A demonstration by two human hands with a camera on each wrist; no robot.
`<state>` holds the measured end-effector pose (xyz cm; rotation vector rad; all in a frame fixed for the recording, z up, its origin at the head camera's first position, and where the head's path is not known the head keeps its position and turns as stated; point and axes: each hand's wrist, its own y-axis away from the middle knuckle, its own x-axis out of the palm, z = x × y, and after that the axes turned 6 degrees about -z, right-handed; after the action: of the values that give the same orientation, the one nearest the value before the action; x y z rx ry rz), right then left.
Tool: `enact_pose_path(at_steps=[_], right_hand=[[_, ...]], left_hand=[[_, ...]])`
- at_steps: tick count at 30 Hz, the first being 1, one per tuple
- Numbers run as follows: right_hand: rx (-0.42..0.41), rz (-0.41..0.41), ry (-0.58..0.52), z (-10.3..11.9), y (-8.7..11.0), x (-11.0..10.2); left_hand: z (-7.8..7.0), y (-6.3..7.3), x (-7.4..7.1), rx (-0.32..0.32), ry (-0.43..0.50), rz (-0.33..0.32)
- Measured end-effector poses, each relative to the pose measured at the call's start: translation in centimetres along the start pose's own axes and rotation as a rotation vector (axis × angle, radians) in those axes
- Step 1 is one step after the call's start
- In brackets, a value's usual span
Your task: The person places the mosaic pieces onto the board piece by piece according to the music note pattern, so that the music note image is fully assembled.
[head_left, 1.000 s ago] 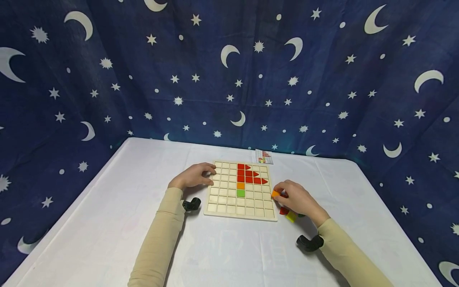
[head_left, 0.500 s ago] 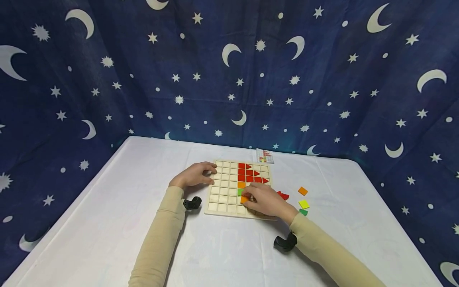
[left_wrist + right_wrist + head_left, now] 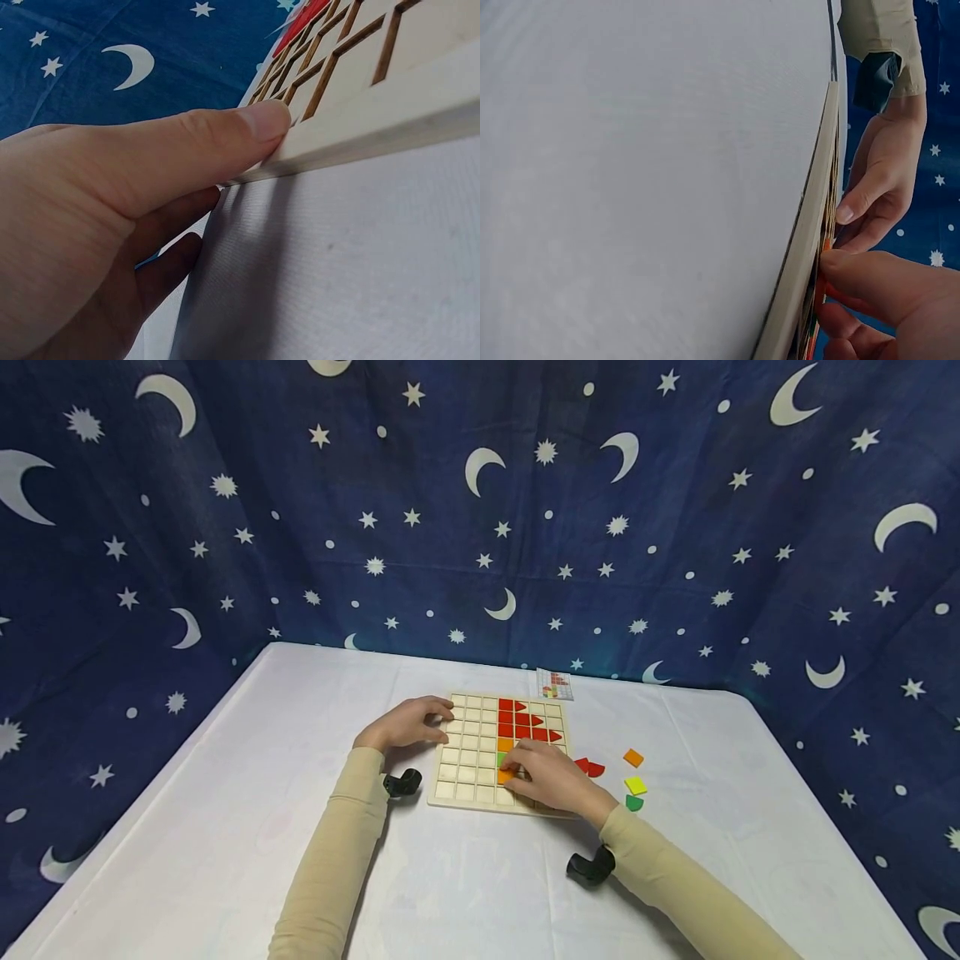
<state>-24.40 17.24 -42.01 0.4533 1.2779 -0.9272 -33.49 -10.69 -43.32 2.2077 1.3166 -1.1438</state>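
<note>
A pale wooden grid board (image 3: 465,772) lies on the table. My left hand (image 3: 401,725) touches its left edge, the thumb (image 3: 266,120) resting on the rim in the left wrist view. The fingers lie along the same side. My right hand (image 3: 555,775) is over the board, thumb and fingertips pinching an orange square tile (image 3: 505,776) at the cell below a green tile (image 3: 502,758). Above the green one sits another orange tile (image 3: 506,745). Three rows of red tiles (image 3: 513,720) fill cells farther up, each ending in a pointed piece. My right hand hides cells at the lower right.
Right of the board lie red pieces (image 3: 591,767), an orange square (image 3: 633,757), a yellow square (image 3: 636,786) and a green rounded piece (image 3: 634,802). A printed pattern card (image 3: 555,685) lies behind the board. A dark blue star-patterned cloth (image 3: 420,568) hangs behind the table.
My right hand has moved left from the loose pieces onto the board with the orange tile, then lowered it to the cell under the green tile. My left hand has stayed put.
</note>
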Motion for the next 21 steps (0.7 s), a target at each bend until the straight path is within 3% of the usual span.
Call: enact_pose_path(at_steps=[17, 21], right_hand=[[0.028, -0.009, -0.003, -0.06, -0.10, 0.32], [0.073, -0.014, -0.029, -0.34, 0.31, 0.08]], left_hand=[[0.07, -0.11, 0.03, -0.013, 0.003, 0.004], [0.05, -0.12, 0.02, -0.007, -0.001, 0.000]])
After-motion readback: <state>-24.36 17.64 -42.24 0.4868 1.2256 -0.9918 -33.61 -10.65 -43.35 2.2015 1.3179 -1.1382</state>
